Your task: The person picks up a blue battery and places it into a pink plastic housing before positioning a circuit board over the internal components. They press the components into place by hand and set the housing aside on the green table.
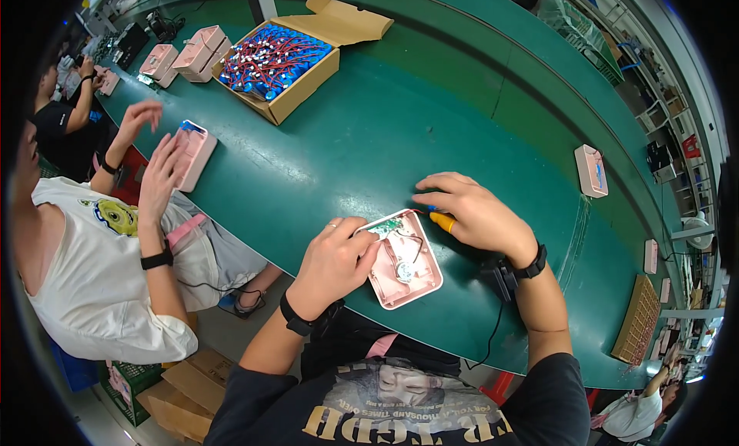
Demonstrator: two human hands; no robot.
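Observation:
In front of me on the green table lies a pink plastic housing [420, 280], its hollow side up. Inside it are a green circuit board [387, 228], dark wires and a round silvery part [404, 272]. My left hand [332, 255] grips the housing's left wall, with the thumb reaching over the rim. Just off its upper right corner hovers my right hand [479, 215], palm down, fingers stretched to the left. An orange-yellow tapered piece [442, 221] shows at its thumb side, beside a small blue bit [431, 208]; whether it is a thumb cover or a handle is unclear.
An opened cardboard box [306, 84] of blue wired cells stands at the far left. A co-worker [100, 269] sits at my left with another pink housing [198, 159]. At the right are one more housing [591, 171] and a brown gridded tray [637, 320].

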